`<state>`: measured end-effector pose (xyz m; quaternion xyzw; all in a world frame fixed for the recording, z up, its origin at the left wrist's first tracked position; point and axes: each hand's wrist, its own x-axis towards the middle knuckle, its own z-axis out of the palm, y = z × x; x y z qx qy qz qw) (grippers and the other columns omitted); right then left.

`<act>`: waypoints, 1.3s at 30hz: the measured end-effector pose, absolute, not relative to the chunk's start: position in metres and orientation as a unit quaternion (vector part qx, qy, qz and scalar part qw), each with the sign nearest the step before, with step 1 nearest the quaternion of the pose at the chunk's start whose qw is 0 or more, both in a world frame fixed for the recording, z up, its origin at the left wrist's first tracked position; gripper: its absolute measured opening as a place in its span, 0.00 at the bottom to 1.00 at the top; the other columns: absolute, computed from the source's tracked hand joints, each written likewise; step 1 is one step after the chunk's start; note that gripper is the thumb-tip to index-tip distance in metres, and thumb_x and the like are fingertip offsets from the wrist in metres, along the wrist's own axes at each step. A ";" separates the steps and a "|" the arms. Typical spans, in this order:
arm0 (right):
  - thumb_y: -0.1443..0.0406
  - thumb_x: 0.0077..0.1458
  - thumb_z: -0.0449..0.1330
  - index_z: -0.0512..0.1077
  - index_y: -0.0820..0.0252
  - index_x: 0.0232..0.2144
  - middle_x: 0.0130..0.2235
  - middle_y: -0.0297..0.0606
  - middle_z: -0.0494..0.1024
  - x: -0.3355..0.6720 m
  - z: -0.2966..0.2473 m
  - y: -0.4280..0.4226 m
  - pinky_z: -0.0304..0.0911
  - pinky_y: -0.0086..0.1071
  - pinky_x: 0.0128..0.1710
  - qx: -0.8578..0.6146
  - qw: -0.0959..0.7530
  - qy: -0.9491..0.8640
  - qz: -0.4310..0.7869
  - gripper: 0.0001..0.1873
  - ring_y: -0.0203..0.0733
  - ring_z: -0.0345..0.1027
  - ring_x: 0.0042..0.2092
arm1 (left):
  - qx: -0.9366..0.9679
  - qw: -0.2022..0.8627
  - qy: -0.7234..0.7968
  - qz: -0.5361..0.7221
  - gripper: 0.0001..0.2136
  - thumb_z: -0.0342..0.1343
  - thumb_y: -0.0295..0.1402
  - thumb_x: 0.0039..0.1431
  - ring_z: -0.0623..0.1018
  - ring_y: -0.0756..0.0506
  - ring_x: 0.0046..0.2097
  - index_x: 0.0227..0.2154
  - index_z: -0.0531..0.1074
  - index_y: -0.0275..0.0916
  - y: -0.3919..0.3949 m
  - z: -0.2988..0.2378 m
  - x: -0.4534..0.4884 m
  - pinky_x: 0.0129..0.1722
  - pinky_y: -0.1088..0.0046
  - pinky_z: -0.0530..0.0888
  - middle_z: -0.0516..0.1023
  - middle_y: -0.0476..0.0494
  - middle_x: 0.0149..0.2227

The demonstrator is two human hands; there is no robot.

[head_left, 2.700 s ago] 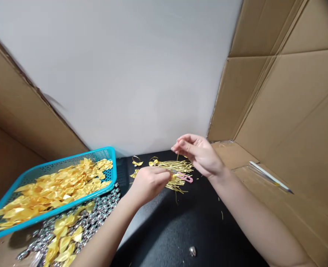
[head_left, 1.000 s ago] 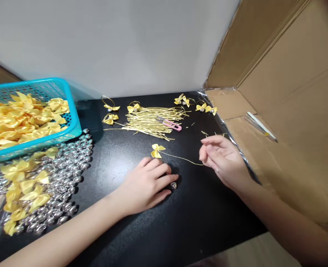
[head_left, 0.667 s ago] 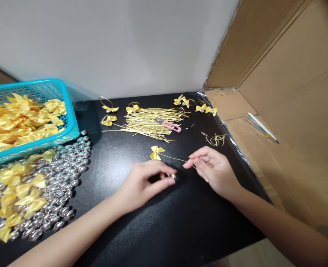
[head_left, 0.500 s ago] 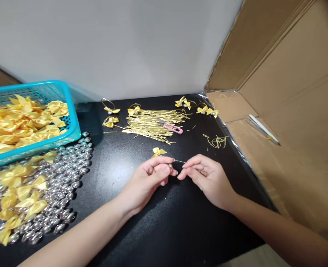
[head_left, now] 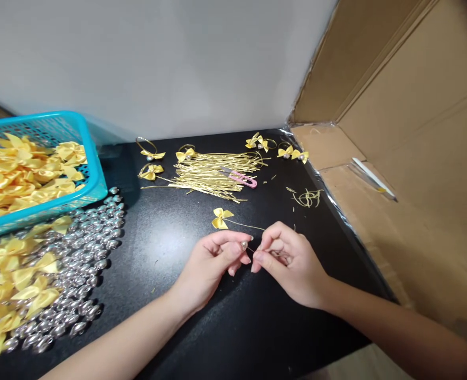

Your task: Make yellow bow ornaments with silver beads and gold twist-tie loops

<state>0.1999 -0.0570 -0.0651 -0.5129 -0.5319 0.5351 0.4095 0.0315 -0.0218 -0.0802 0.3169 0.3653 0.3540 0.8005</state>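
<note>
Between the thumb and fingers of my left hand (head_left: pixel 213 266) is a small silver bead (head_left: pixel 244 245). My right hand (head_left: pixel 289 261) pinches a thin gold wire (head_left: pixel 243 225) close to its end, and the end reaches toward the bead. Whether the tip is inside the bead's hole I cannot tell. The wire's other end runs back to a yellow ribbon bow (head_left: pixel 221 218), which lies just beyond my left hand. Both hands are close together above the black table (head_left: pixel 202 338).
A blue basket (head_left: pixel 93 163) of yellow bows stands left, with silver beads (head_left: pixel 83 274) and loose bows before it. Gold wire strips (head_left: pixel 213 171) lie at the back under pink thread snips (head_left: pixel 243 179). Finished-looking bow loops (head_left: pixel 152 154), wire scraps (head_left: pixel 308 197) and a white pen-like tool (head_left: pixel 374 178) are around.
My right hand has brought the wire's end down toward the bead. The wire now arcs from the bow to my right fingers, and the bow shows more fully. The view has shifted slightly.
</note>
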 end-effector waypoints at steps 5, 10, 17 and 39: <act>0.67 0.55 0.60 0.62 0.56 0.30 0.25 0.31 0.78 0.203 -0.066 -0.057 0.61 0.24 0.24 -0.489 0.420 -0.523 0.558 0.08 0.32 0.70 0.24 | 0.360 0.784 0.366 0.349 0.08 0.69 0.36 0.47 0.73 0.55 0.23 0.31 0.82 0.42 -0.025 -0.081 0.030 0.21 0.85 0.64 0.79 0.49 0.22; 0.66 0.56 0.60 0.61 0.56 0.30 0.25 0.32 0.78 0.203 -0.067 -0.058 0.58 0.24 0.22 -0.479 0.415 -0.533 0.561 0.09 0.32 0.70 0.24 | 0.358 0.777 0.370 0.362 0.08 0.68 0.39 0.47 0.70 0.58 0.21 0.31 0.82 0.44 -0.025 -0.080 0.029 0.22 0.86 0.66 0.79 0.51 0.21; 0.67 0.56 0.60 0.61 0.57 0.29 0.25 0.31 0.78 0.201 -0.068 -0.060 0.64 0.23 0.25 -0.459 0.433 -0.521 0.575 0.09 0.32 0.74 0.26 | 0.377 0.776 0.364 0.352 0.07 0.68 0.38 0.48 0.73 0.55 0.23 0.31 0.81 0.44 -0.027 -0.079 0.031 0.22 0.84 0.66 0.79 0.49 0.21; 0.66 0.57 0.61 0.67 0.56 0.39 0.31 0.28 0.78 0.187 -0.041 -0.019 0.68 0.24 0.33 -0.330 0.496 -0.519 0.613 0.08 0.30 0.75 0.33 | 0.642 0.509 0.343 0.458 0.08 0.63 0.28 0.54 0.72 0.49 0.38 0.33 0.82 0.51 0.002 -0.025 0.016 0.39 0.71 0.72 0.71 0.48 0.35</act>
